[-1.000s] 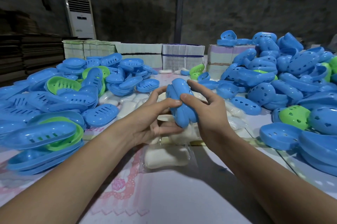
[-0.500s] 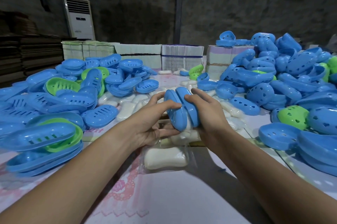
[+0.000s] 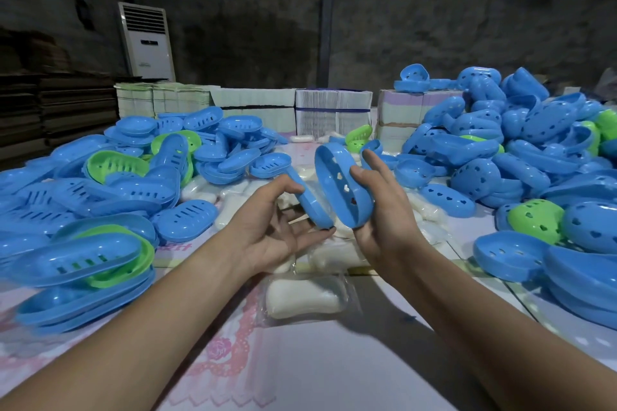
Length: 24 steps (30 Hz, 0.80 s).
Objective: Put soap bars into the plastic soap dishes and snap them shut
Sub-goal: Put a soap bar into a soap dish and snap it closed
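Above the table's middle I hold two separated blue soap dish halves. My left hand [image 3: 273, 227] pinches the slim tray half [image 3: 312, 206] between thumb and fingers. My right hand [image 3: 384, 210] grips the deeper half with heart-shaped holes [image 3: 344, 190], its hollow side facing me; I see no soap in it. A wrapped white soap bar [image 3: 305, 298] lies on the table just below my hands, and more white bars [image 3: 233, 203] lie beyond them.
Slotted blue and green dish trays [image 3: 117, 183] are heaped on the left, heart-holed blue and green halves [image 3: 521, 156] on the right. Bundled paper stacks [image 3: 332, 113] line the table's far edge. A white floor air conditioner [image 3: 147, 41] stands behind.
The two dish halves were pressed together between my hands; now they are pulled apart, one in each hand, and tilted open.
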Each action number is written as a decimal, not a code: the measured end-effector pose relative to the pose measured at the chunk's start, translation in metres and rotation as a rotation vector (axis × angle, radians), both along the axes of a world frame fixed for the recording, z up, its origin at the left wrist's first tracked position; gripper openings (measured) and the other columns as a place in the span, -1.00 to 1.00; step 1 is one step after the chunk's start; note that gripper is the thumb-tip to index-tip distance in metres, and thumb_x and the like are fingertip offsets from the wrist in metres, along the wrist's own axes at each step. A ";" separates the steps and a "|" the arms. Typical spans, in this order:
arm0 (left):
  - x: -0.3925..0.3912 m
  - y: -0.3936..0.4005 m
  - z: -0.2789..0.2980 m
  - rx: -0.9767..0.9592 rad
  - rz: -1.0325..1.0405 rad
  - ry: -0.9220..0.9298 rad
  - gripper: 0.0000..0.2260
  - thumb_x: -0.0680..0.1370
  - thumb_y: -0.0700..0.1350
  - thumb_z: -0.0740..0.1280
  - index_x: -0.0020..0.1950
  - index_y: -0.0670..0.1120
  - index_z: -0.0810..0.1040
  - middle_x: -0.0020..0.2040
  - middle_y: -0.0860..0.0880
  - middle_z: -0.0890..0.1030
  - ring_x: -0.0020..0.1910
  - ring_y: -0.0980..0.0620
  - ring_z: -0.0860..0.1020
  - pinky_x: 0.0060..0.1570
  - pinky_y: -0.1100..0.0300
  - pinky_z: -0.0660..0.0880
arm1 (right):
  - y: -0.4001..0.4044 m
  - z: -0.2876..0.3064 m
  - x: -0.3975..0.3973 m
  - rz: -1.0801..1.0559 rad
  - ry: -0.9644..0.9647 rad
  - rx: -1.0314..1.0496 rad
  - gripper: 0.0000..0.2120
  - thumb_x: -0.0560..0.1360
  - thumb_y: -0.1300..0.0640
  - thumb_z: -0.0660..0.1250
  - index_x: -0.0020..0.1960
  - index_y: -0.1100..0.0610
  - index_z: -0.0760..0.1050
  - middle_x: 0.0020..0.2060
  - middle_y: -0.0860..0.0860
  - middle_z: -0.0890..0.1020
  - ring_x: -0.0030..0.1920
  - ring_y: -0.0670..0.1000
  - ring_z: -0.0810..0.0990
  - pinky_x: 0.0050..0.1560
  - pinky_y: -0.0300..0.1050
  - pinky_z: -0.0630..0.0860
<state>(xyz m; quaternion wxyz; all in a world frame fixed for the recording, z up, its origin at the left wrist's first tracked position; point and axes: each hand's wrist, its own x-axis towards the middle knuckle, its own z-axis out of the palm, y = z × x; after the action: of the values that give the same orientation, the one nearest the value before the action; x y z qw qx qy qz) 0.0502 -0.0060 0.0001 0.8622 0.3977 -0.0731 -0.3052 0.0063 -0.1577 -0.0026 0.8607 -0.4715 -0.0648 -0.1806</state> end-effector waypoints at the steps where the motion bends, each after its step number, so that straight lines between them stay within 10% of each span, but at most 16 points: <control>1: 0.000 0.001 -0.001 -0.008 -0.031 -0.015 -0.42 0.31 -0.27 0.40 0.35 -0.15 0.51 0.41 -0.29 0.50 0.27 -0.30 0.59 0.10 -0.29 0.58 | -0.001 0.002 -0.001 0.008 -0.018 -0.001 -0.62 0.53 0.21 0.35 0.29 -0.07 0.44 -0.10 -0.08 0.74 -0.05 -0.05 0.72 -0.16 -0.20 0.62; 6: -0.003 0.003 -0.002 -0.077 -0.141 -0.098 -0.45 0.25 -0.33 0.41 0.21 0.00 0.60 0.22 -0.20 0.66 0.10 -0.27 0.66 0.05 -0.24 0.62 | -0.012 0.011 -0.006 0.114 -0.041 0.040 -0.54 0.40 0.11 0.38 0.29 -0.06 0.47 0.01 -0.03 0.73 -0.06 -0.03 0.71 -0.13 -0.16 0.62; 10: -0.007 0.002 0.001 -0.095 -0.149 -0.134 -0.14 0.19 -0.30 0.44 0.50 0.06 0.45 0.43 -0.17 0.53 0.29 -0.28 0.57 0.13 -0.29 0.55 | -0.020 0.012 -0.008 0.202 -0.039 0.053 -0.37 0.37 0.09 0.40 0.44 0.00 0.41 0.18 0.04 0.66 0.10 0.05 0.65 0.16 -0.03 0.55; 13: -0.010 0.003 0.003 -0.094 -0.169 -0.193 -0.06 0.17 -0.31 0.42 0.55 0.11 0.37 0.43 -0.19 0.52 0.04 -0.25 0.65 0.07 -0.31 0.58 | -0.018 0.013 -0.010 0.234 -0.051 0.060 -0.32 0.37 0.08 0.41 0.47 0.03 0.37 0.23 0.07 0.62 0.15 0.07 0.63 0.19 0.00 0.54; 18: -0.009 0.001 0.002 -0.058 -0.146 -0.216 -0.26 0.23 -0.40 0.34 0.38 0.06 0.47 0.33 -0.22 0.57 0.06 -0.26 0.64 0.00 -0.32 0.61 | -0.009 0.010 -0.009 0.126 -0.054 0.039 -0.57 0.47 0.13 0.35 0.34 0.01 0.49 0.12 0.03 0.69 0.04 0.03 0.69 -0.08 -0.08 0.63; 24: -0.009 -0.002 -0.002 -0.014 -0.150 -0.249 -0.50 0.30 -0.37 0.30 0.12 0.10 0.53 0.13 -0.17 0.58 -0.05 -0.21 0.62 -0.11 -0.28 0.63 | -0.003 0.005 -0.008 -0.189 -0.005 -0.310 -0.62 0.35 0.04 0.45 0.16 -0.16 0.58 0.17 0.11 0.59 0.07 0.00 0.62 0.24 0.04 0.54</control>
<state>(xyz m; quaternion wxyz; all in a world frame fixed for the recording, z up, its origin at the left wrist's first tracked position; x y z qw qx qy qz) 0.0413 -0.0079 -0.0020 0.8241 0.4199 -0.2109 -0.3164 -0.0014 -0.1602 0.0027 0.7568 -0.6021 -0.0495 -0.2497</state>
